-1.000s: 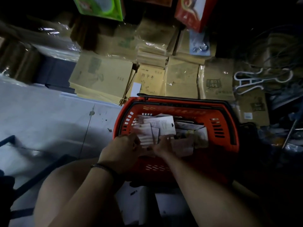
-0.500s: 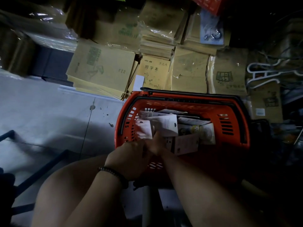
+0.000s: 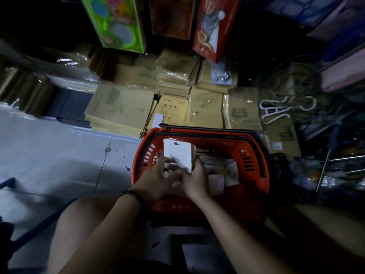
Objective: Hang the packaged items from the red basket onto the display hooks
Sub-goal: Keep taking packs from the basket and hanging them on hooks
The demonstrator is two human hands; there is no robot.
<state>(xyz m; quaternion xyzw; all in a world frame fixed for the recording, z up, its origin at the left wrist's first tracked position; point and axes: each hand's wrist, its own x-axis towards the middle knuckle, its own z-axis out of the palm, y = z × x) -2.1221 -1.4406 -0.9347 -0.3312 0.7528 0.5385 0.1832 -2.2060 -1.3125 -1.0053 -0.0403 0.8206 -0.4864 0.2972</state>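
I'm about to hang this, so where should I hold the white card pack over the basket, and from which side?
Pinch the white card pack by its near end, coming from your own side. Its hang hole sits at the far top edge, so a near-end hold leaves the hole free for hanging. It is flat and thin, so pinch across its two faces.

Floor (image 3: pixel 59 159): red basket (image 3: pixel 254 155), notebook stacks (image 3: pixel 120 107) (wrapped)
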